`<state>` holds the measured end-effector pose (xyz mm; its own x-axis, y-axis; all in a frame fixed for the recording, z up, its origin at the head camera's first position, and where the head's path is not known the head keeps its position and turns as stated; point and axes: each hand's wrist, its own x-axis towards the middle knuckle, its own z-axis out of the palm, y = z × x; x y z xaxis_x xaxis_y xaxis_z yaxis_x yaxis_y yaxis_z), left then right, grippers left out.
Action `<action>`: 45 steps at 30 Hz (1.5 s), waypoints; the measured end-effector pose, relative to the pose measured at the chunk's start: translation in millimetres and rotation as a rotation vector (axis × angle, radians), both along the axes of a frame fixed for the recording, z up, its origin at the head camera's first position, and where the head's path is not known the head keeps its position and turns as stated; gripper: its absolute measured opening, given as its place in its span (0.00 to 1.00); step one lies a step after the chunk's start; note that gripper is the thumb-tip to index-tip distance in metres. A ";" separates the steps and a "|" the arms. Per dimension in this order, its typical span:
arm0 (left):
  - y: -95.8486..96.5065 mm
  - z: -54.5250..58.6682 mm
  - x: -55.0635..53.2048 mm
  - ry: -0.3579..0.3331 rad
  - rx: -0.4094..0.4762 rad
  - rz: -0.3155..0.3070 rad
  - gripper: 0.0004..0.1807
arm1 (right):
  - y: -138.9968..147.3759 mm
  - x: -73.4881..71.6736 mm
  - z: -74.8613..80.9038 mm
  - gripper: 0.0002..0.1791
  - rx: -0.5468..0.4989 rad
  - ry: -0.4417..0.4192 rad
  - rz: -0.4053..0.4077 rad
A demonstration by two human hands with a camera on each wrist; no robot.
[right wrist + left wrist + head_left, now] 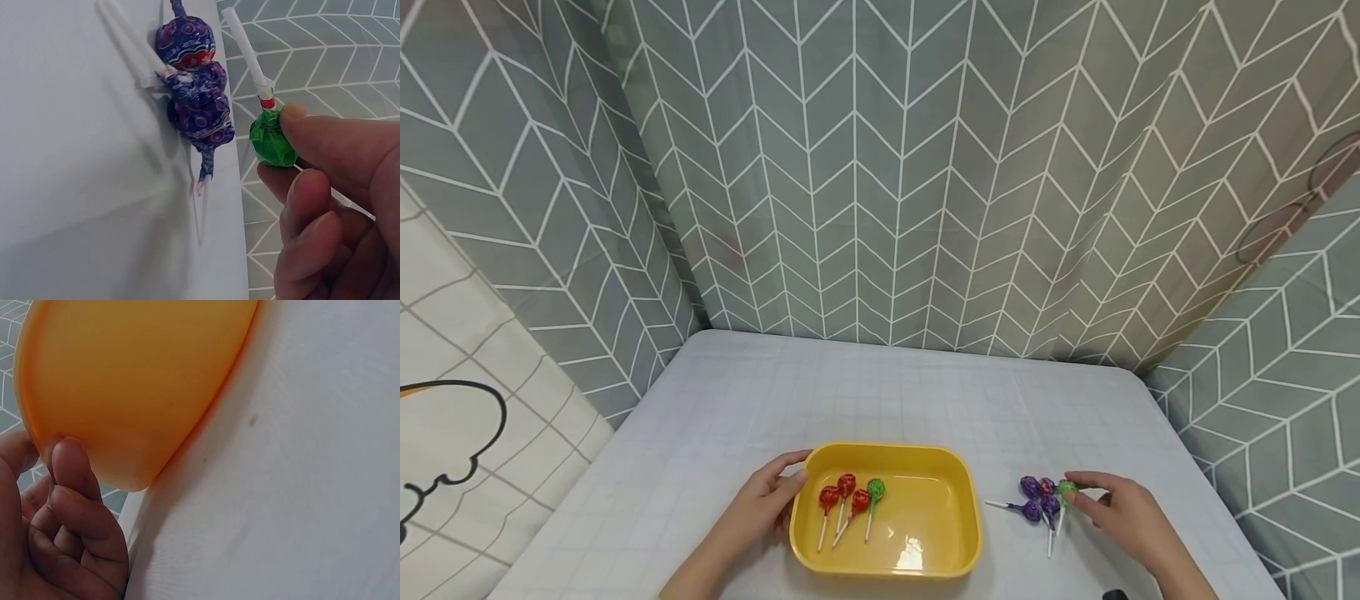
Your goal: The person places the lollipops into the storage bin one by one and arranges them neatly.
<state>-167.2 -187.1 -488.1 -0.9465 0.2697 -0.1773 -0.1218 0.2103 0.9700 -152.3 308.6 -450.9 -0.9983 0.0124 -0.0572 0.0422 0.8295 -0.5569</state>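
On the right, my right hand [1123, 508] pinches a green-wrapped lollipop [273, 140] by its candy end between thumb and fingers, its white stick pointing away from the palm. Right beside it lies a cluster of several purple-wrapped lollipops [1032, 510], their sticks pointing different ways. My left hand [767, 500] grips the left side of a yellow tray [932, 517], with the thumb at the rim; the left wrist view shows its fingers against the outer wall [144, 394]. Inside the tray, toward the left, lie red lollipops [829, 497] and one green lollipop [876, 489].
A pale cloth with a faint grid covers the table [880, 392]. Grey curtains [880, 183] with white chevron lines hang behind it and at both sides. A small black object [1115, 595] shows at the bottom edge, near the right forearm.
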 end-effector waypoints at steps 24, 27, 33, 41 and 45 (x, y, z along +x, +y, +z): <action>-0.6 -2.9 -1.4 -0.006 -0.027 0.024 0.24 | -15.2 -10.3 22.0 0.25 0.028 -0.017 0.046; -2.5 -14.4 -5.8 -0.004 -0.038 0.031 0.24 | -19.4 -12.5 24.3 0.24 0.036 -0.023 0.041; -2.5 -16.9 -7.2 -0.009 -0.043 0.032 0.23 | -29.5 -15.7 28.5 0.24 0.030 -0.036 0.037; 0.1 -1.9 -1.7 -0.021 -0.026 0.022 0.23 | -35.7 -17.7 32.8 0.21 0.035 -0.012 0.065; 2.0 11.9 3.4 -0.017 -0.032 0.018 0.23 | -39.7 -19.4 34.0 0.21 0.029 -0.008 0.070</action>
